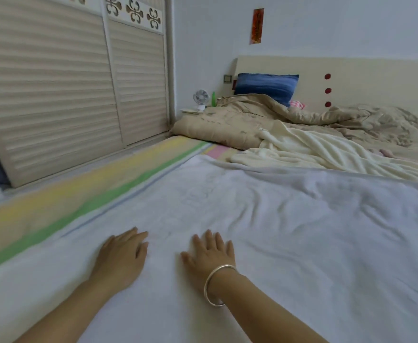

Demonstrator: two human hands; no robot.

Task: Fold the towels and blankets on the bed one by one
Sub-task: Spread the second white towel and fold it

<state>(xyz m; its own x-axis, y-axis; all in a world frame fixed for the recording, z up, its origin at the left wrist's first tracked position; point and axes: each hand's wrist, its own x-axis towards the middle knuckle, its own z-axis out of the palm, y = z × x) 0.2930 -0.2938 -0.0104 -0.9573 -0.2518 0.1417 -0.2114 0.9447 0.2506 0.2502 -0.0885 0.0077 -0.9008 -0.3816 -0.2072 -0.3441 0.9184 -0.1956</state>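
Fingers straight and flat, the left hand and right hand grip nothing; both press palm-down, side by side, on the pale blanket spread over the near part of the bed. Creases run across its right half; folded over unsmoothed they would probably set in, and one-sided pressure could drag an edge askew. Beyond, touching its far edge, lie a rumpled cream towel and a beige quilt; they crowd the far side.
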